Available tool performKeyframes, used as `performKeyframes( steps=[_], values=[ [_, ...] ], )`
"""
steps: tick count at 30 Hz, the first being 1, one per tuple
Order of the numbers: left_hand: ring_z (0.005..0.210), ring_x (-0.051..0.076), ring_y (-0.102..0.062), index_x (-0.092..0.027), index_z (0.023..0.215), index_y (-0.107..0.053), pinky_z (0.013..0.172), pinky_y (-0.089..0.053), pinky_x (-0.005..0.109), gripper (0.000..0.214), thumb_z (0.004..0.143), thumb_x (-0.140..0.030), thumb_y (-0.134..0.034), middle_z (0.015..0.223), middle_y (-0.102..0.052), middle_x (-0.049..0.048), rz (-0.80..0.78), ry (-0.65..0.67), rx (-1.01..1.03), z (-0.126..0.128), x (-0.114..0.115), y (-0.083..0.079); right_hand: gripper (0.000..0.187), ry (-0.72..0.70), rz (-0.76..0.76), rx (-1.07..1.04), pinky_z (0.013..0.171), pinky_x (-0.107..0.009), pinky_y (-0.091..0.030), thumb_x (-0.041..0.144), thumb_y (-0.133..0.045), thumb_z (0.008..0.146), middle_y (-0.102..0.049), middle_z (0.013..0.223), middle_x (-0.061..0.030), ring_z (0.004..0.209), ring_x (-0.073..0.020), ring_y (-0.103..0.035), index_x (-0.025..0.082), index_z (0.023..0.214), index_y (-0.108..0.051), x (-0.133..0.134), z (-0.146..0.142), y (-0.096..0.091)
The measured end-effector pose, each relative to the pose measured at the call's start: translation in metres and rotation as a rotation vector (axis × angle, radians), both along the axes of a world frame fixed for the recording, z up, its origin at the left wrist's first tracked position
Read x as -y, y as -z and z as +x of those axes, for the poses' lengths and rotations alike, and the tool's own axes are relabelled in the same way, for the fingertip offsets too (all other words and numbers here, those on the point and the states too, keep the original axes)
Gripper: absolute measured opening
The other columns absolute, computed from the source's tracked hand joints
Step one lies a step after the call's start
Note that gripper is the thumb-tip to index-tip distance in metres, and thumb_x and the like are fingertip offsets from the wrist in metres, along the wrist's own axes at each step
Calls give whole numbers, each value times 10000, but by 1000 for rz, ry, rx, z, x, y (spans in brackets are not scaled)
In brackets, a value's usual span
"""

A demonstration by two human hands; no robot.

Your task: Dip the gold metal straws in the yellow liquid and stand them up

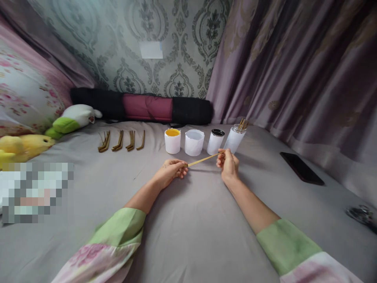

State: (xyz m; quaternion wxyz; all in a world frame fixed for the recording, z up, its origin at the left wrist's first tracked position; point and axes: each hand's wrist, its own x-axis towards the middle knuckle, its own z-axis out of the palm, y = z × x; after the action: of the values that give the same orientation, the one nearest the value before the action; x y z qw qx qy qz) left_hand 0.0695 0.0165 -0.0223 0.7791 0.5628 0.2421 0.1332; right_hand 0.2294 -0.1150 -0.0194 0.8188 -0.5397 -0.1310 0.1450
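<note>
A thin golden stick (203, 159) is stretched between my two hands just above the grey bedsheet (188, 220). My left hand (172, 171) pinches its left end with curled fingers. My right hand (228, 164) pinches its right end, held slightly higher. Just behind the stick stand a white cup with yellow contents (172, 140), a white cup (194, 142), a white cup with a dark inside (216, 141) and a clear jar (235, 138) holding several sticks.
Several bunches of bent golden sticks (120, 140) lie at the back left. A dark phone (302, 168) lies on the right, a metal object (361, 214) at the far right edge. Plush toys (26, 146) and a black-and-maroon roll (141, 107) line the back.
</note>
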Motion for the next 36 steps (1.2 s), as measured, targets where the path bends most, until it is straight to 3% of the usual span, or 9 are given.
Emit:
performKeyframes(
  steps=[19, 29, 36],
  values=[
    [529, 84, -550, -55, 775, -585, 474, -418, 185, 96, 766, -123, -517, 663, -608, 87, -68, -34, 76, -1, -4, 1, 264, -21, -31, 47, 331, -169, -309, 391, -631, 637, -527, 540, 30, 396, -48, -423, 152, 738, -581, 2, -2, -9],
    [507, 80, -543, -54, 775, -560, 472, -414, 183, 136, 819, -115, -448, 631, -599, 82, -139, -67, 88, -4, -2, -6, 259, 8, -71, 101, 332, -160, -321, 393, -629, 643, -524, 540, 31, 400, -44, -434, 151, 716, -573, 8, -8, -22],
    [524, 80, -548, -54, 776, -563, 486, -423, 181, 119, 807, -81, -452, 652, -598, 88, -226, -82, 110, -4, -10, -1, 268, 40, -117, 173, 331, -160, -329, 410, -618, 658, -522, 549, 29, 403, -47, -440, 155, 719, -565, 22, 3, -34]
  ],
)
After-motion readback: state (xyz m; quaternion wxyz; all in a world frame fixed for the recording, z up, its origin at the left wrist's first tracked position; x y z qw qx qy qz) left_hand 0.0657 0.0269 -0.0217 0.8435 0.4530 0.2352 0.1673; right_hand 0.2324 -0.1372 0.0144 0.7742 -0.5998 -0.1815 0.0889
